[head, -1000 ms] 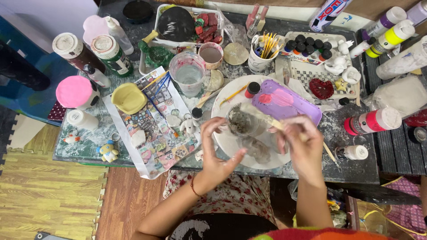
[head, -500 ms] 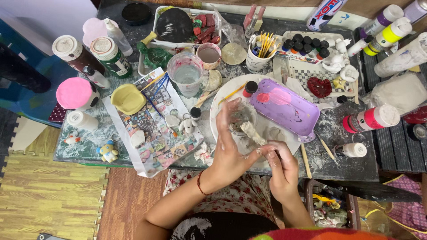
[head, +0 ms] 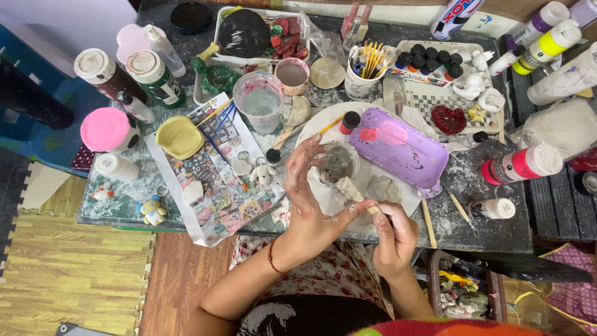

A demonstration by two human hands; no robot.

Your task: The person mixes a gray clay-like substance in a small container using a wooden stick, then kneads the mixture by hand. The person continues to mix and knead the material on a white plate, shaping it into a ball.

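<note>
Now the small grey clay-caked stick (head: pixel 352 190) is pinched by the right hand (head: pixel 393 233) — withdrawn from the plate — left hand (head: pixel 309 190) spread wide, empty.

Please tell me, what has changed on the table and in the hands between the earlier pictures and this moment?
The right hand drew back from over the white plate toward the body, holding a clay-tipped stick. The left hand opened, fingers spread beside the small cup. The purple tray and the bottles stayed put.

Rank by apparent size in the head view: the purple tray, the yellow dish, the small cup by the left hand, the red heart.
1. purple tray
2. yellow dish
3. small cup, partly hidden by the left hand
4. red heart

Yellow dish and small cup look close.
</note>
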